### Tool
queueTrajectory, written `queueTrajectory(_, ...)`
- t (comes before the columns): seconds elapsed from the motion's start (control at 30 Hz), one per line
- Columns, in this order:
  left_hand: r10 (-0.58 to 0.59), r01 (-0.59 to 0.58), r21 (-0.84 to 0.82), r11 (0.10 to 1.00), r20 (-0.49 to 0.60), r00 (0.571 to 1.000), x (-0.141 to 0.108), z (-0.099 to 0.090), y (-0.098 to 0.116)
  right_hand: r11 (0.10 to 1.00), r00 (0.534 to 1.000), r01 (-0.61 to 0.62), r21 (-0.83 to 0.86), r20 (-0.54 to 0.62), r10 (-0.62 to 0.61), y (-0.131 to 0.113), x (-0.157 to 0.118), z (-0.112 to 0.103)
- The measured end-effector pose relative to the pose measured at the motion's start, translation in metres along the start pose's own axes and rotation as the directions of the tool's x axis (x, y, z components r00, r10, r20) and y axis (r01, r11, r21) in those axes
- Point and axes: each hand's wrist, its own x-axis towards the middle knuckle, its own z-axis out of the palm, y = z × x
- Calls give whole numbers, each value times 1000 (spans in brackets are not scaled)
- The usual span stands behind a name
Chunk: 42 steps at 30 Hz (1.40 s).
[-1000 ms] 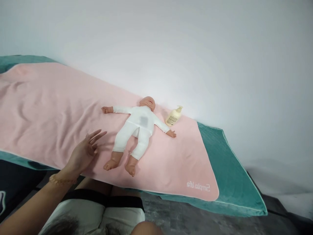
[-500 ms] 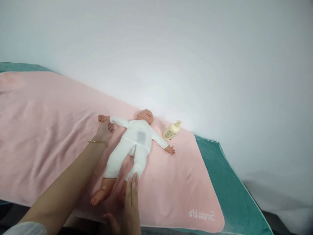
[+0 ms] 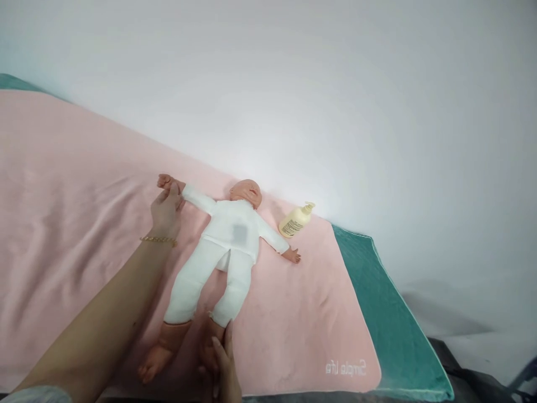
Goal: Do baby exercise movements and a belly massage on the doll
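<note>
A baby doll (image 3: 232, 229) in a white top and trousers lies on its back with its arms spread and its head away from me. My left hand (image 3: 166, 211), a gold bracelet at its wrist, pinches the doll's forearm just above the doll's hand (image 3: 165, 181) on the left. Low in the view, my right hand (image 3: 226, 366) is closed round the doll's foot (image 3: 208, 350) on the right, with thumb and fingers on either side. Bare, the doll's other foot (image 3: 155, 361) rests between my arms.
A pale yellow pump bottle (image 3: 295, 221) is tilted beside the doll's head and arm. Under everything is a pink blanket (image 3: 302, 313) with white lettering, over a green cloth (image 3: 377, 302). A white wall (image 3: 293, 101) rises behind.
My left hand has moved up and left and now grips the doll's arm, which is raised slightly. My right hand has slid down from the trouser cuff to the foot.
</note>
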Motion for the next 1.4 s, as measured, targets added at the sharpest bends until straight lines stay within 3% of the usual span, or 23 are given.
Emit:
queueTrajectory(0.1,73,-72,27,997,-57,996,-13,15,17,994,996,31,105,-86,-22,-1,14,-15)
queueTrajectory(0.2,131,-138,116,984,64,989,-30,29,35,984,980,148,102,-148,-132,-2,43,-39)
queueTrajectory(0.3,185,-233,236,944,209,960,-44,39,47,973,972,216,87,-111,-206,-1,82,-59)
queueTrajectory(0.37,187,-311,311,898,369,910,-48,41,48,969,972,232,83,-71,-226,1,110,-65)
queueTrajectory(0.47,153,-411,329,850,592,791,-48,43,44,961,964,266,82,-54,-262,5,149,-64)
queueTrajectory(0.6,167,-530,272,803,752,638,-41,43,37,955,956,291,60,-47,-289,7,189,-56)
queueTrajectory(0.67,172,-569,260,780,785,595,-39,43,34,958,959,280,56,-59,-277,9,200,-53)
queueTrajectory(0.77,163,-587,262,766,804,572,-37,43,31,964,965,259,56,-63,-256,10,203,-53)
queueTrajectory(0.87,137,-539,282,794,780,610,-39,42,34,965,966,251,75,-75,-246,8,195,-57)
queueTrajectory(0.93,109,-438,317,841,694,712,-43,40,40,966,969,239,101,-83,-232,5,186,-63)
queueTrajectory(1.03,58,-246,353,903,466,883,-50,39,53,965,974,224,137,-78,-215,1,163,-71)
queueTrajectory(1.13,91,-150,239,959,242,966,-49,38,59,962,975,223,159,-33,-221,2,130,-77)
queueTrajectory(1.2,115,-118,40,992,66,991,-42,35,55,969,982,190,159,-28,-188,4,106,-77)
queueTrajectory(1.27,27,-48,-180,983,-113,993,-32,28,48,983,992,127,129,-42,-122,8,82,-73)
queueTrajectory(1.4,-222,109,-372,922,-278,934,-17,11,34,983,983,149,107,87,-159,16,49,-57)
